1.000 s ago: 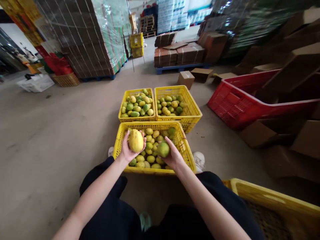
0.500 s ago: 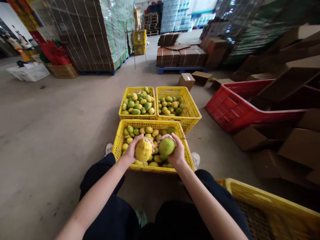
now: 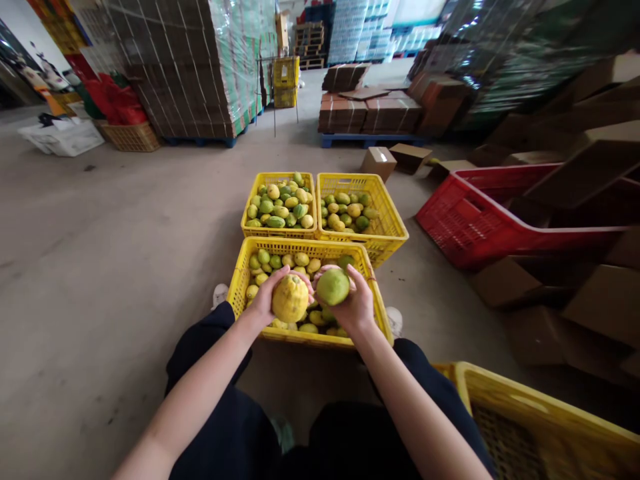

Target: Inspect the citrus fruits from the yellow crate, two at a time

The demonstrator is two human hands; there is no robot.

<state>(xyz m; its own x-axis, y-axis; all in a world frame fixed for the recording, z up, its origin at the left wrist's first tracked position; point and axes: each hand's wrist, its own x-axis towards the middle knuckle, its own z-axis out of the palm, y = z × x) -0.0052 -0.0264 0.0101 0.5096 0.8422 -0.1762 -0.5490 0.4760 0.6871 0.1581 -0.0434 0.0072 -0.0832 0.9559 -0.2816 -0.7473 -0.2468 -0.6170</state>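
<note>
In my left hand [image 3: 265, 303] is a yellow, faintly ridged papaya [image 3: 291, 299], the fingers wrapped round its side. A rounder green papaya [image 3: 333, 287] rests in my right hand [image 3: 361, 303], held by the curled fingers. Both hands are side by side above a yellow plastic crate [image 3: 305, 339] between my feet. Several yellow and green papayas [image 3: 263, 257] lie inside that crate, partly hidden by my hands and the held fruit.
Two more yellow crates of fruit, a left one [image 3: 280, 233] and a right one [image 3: 395, 227], adjoin the front crate. A red crate [image 3: 465, 220] with cardboard boxes [image 3: 525, 287] stands at right. Another yellow crate [image 3: 540, 400] is beside my right leg.
The green papaya has turned slightly in my right hand, and both hands have come a little closer together. The whole view has shifted slightly; both fruits stay held.
</note>
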